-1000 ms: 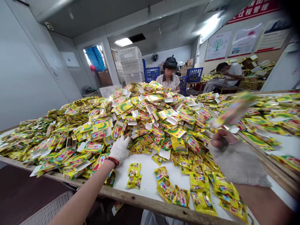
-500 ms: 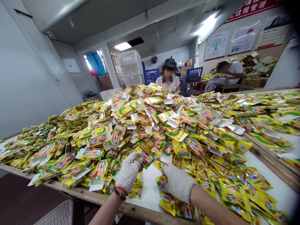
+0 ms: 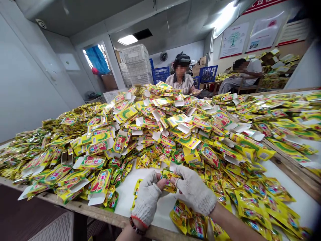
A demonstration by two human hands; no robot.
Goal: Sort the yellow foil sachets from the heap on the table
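My left hand (image 3: 147,198), in a white knit glove with bare fingertips, pinches the left side of a small yellow sachet (image 3: 169,180). On its other side my right hand (image 3: 196,190), gloved the same way, grips that sachet too. A second yellow packet (image 3: 136,194) shows partly behind my left hand, on the white tabletop (image 3: 125,194). Below my right hand lie loose yellow sachets (image 3: 189,219). Ahead of both hands rises a big heap of yellow-green cardboard boxes (image 3: 152,124), several with open white flaps.
A wooden rail (image 3: 110,214) edges the table in front of me. More sachets (image 3: 253,204) spread at the right, by a wooden divider (image 3: 296,170). Across the heap sits a person in a striped shirt (image 3: 180,83); white crates (image 3: 136,65) are stacked behind.
My hands have come together on a yellow sachet. The green-and-red packet my left hand held is no longer in its fingers. The view has shifted slightly.
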